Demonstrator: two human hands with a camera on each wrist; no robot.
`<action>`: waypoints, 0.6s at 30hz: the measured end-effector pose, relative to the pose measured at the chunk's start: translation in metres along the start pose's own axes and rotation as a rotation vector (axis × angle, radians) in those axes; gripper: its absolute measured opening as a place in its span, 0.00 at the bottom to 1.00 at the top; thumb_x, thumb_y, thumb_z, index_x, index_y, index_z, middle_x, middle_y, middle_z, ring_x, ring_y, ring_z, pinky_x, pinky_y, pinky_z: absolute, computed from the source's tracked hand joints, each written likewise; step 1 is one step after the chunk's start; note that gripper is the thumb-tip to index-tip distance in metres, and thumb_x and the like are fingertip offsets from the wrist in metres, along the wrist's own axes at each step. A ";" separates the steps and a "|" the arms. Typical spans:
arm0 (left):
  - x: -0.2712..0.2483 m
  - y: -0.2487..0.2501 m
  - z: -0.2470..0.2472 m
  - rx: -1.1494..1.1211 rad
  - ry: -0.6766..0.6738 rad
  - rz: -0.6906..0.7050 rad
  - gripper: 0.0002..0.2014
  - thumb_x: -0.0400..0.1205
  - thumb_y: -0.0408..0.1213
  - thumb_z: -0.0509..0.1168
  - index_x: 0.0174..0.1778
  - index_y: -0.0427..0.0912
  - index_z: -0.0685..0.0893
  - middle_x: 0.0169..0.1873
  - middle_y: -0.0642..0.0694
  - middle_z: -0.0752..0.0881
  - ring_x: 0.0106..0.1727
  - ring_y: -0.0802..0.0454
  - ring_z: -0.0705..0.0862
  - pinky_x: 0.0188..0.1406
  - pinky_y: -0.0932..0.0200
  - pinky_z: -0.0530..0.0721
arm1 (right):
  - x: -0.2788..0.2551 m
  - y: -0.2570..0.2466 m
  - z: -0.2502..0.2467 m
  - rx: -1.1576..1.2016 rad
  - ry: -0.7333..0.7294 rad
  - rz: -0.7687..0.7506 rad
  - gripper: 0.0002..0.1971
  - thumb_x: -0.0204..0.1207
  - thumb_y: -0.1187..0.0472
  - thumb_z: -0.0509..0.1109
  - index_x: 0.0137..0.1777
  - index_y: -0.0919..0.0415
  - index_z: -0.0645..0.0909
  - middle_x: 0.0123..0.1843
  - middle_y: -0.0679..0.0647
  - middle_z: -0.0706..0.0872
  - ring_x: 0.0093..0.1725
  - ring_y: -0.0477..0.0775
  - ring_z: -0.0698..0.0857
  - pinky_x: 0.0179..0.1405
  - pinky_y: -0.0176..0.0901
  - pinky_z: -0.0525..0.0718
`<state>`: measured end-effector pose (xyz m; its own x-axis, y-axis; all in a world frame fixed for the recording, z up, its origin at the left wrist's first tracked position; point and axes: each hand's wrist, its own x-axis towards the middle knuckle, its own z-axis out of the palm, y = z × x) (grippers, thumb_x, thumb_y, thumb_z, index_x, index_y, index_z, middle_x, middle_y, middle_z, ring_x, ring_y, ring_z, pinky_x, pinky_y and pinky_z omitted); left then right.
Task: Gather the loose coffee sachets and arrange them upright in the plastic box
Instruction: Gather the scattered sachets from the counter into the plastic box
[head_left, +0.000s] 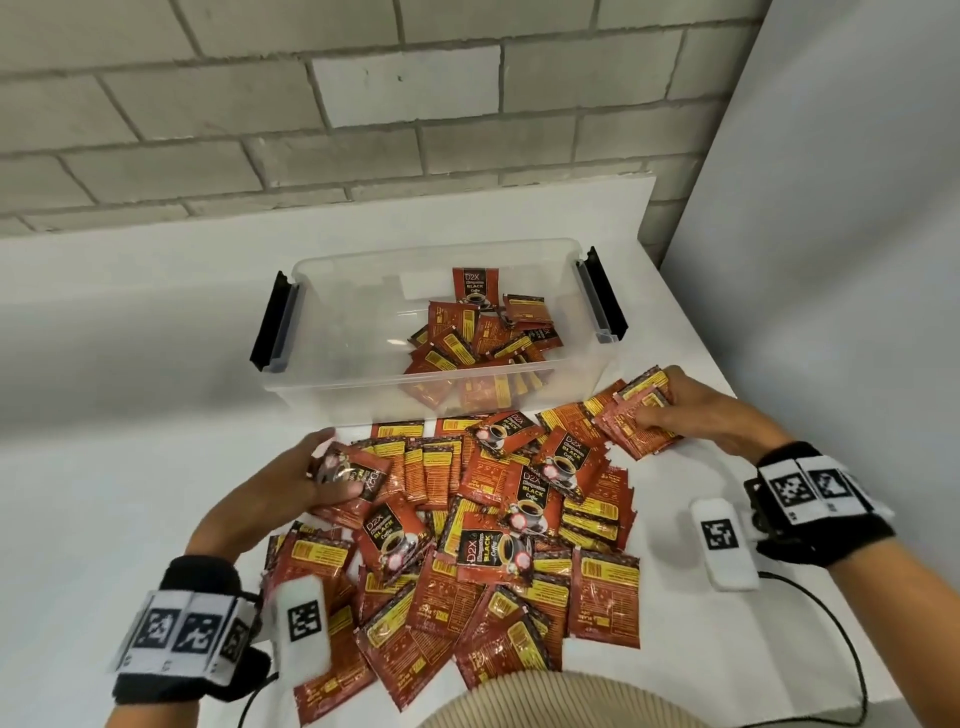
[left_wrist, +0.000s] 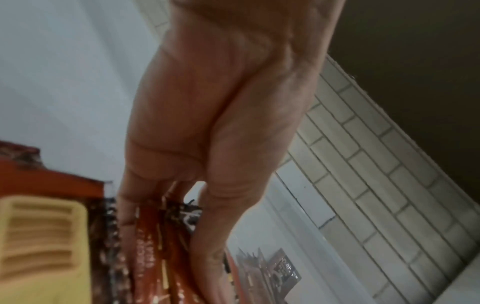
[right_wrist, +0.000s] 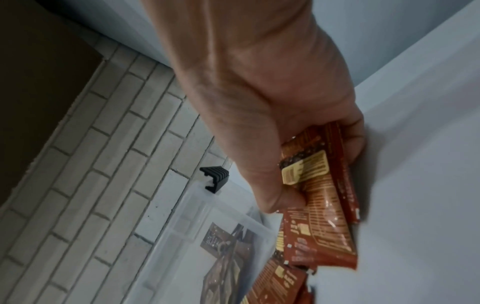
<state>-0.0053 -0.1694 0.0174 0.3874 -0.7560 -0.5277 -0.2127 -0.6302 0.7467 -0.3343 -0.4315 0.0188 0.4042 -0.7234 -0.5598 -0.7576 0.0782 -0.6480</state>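
both hands are gathering: our left hand (head_left: 291, 483) is pinching a few sachets (head_left: 358, 475) at the pile's (head_left: 498, 545) left edge, our right hand (head_left: 696, 410) gripping a thicker bundle (head_left: 636, 415) near the plastic box (head_left: 332, 322). we are judging it best to square each bundle's edges, then stand them against a wall.

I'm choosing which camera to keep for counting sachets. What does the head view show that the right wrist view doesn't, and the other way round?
Head only: the left hand gripping sachets, the big loose pile on the table, and both black latches of the box.
Right wrist only: a close look at the thumb pinching the bundle.
Both: the right hand holding the bundle, the box, sachets lying inside it, the brick wall.
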 end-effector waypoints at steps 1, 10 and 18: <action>0.001 0.000 0.002 -0.001 -0.020 0.003 0.44 0.61 0.55 0.82 0.73 0.57 0.73 0.48 0.47 0.89 0.47 0.48 0.90 0.48 0.53 0.84 | 0.001 0.001 0.002 -0.007 0.009 0.001 0.23 0.76 0.59 0.73 0.64 0.56 0.64 0.51 0.52 0.83 0.49 0.49 0.84 0.45 0.41 0.83; 0.001 0.007 0.007 0.042 0.093 0.084 0.16 0.74 0.38 0.76 0.56 0.47 0.81 0.50 0.45 0.87 0.48 0.47 0.89 0.42 0.55 0.84 | -0.005 -0.002 0.003 0.025 -0.022 -0.040 0.05 0.77 0.63 0.72 0.50 0.56 0.80 0.51 0.58 0.89 0.48 0.54 0.88 0.51 0.47 0.86; -0.033 0.037 0.004 -0.094 -0.053 0.126 0.15 0.77 0.37 0.71 0.60 0.45 0.83 0.49 0.46 0.92 0.51 0.50 0.90 0.51 0.57 0.81 | -0.031 -0.004 -0.010 0.094 -0.060 -0.096 0.11 0.77 0.65 0.72 0.51 0.51 0.74 0.52 0.56 0.87 0.50 0.52 0.87 0.49 0.45 0.86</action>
<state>-0.0292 -0.1687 0.0614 0.3145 -0.8380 -0.4460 -0.1705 -0.5121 0.8418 -0.3493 -0.4161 0.0441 0.5050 -0.6882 -0.5209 -0.6637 0.0762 -0.7441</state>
